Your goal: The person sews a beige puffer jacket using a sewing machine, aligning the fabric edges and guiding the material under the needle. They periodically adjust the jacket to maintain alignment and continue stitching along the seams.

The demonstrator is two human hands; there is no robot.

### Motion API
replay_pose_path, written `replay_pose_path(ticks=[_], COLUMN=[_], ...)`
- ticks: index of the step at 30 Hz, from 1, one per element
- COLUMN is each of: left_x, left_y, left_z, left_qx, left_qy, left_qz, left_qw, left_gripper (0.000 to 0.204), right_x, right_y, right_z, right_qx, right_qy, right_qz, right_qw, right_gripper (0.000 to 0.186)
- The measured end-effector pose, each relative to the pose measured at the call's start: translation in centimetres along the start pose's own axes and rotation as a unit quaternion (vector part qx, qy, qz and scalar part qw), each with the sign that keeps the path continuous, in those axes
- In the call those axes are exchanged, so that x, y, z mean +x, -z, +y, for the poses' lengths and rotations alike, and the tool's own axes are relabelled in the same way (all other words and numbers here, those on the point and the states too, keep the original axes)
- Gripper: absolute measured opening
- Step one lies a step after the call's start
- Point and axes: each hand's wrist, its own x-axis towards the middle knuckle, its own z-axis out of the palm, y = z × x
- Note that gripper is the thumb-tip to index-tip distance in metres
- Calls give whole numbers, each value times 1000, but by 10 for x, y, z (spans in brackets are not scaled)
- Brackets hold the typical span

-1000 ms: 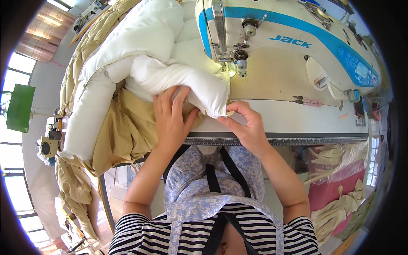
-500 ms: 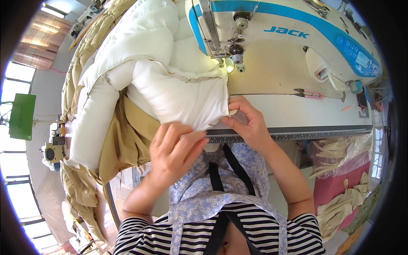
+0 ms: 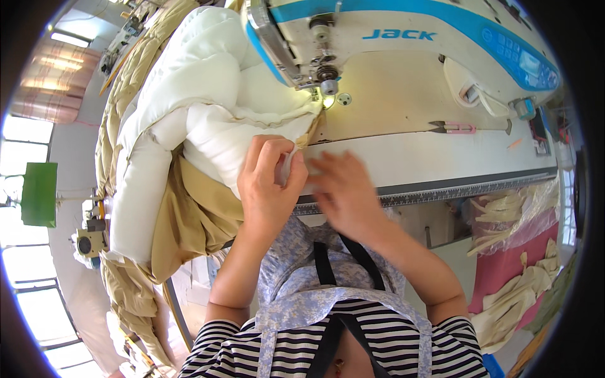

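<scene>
A white padded garment piece [image 3: 214,135] with a khaki edge lies puffed up on the sewing machine table, its seam end under the needle area of the sewing machine [image 3: 403,38]. My left hand [image 3: 271,176] is closed, pinching the garment's near right edge between thumb and fingers. Just right of it, my right hand [image 3: 345,192] is blurred by motion over the table's front edge, fingers apart and holding nothing that I can see. Khaki fabric [image 3: 198,208] hangs from under the white padding on the left.
Thread snips with a pink handle [image 3: 454,127] lie on the table's right side. A ruler strip [image 3: 441,189] runs along its front edge. Khaki pieces and a clear plastic bag [image 3: 523,211] sit below right. More quilted khaki fabric [image 3: 123,126] is heaped at left.
My right hand has let go of the garment edge and drawn down and slightly left. My left hand has moved up and right, onto that edge. The view has shifted slightly.
</scene>
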Motion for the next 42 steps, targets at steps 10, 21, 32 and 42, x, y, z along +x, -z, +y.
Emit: replay_pose_path(ticks=[10,21,32,42], left_x=[-18,-19,-17,-26], left_y=[1,-4,-4,-17], left_z=[-11,-20,-10,-9], left_qx=[11,24,139,108], left_qy=[-36,-148,-212,-177], left_qz=[-66,-59,-219,-194], left_qw=[997,987,942,959], left_gripper=[19,24,21,22], right_x=[-2,58,39,35], right_y=[-2,8,23,33], right_z=[6,79,77,78], right_qx=[127,-180,-212,-162], right_qy=[21,85,144,151], right_qz=[-10,-87,-102,-90], right_qw=[992,976,961,971], right_gripper=[25,22,30,32])
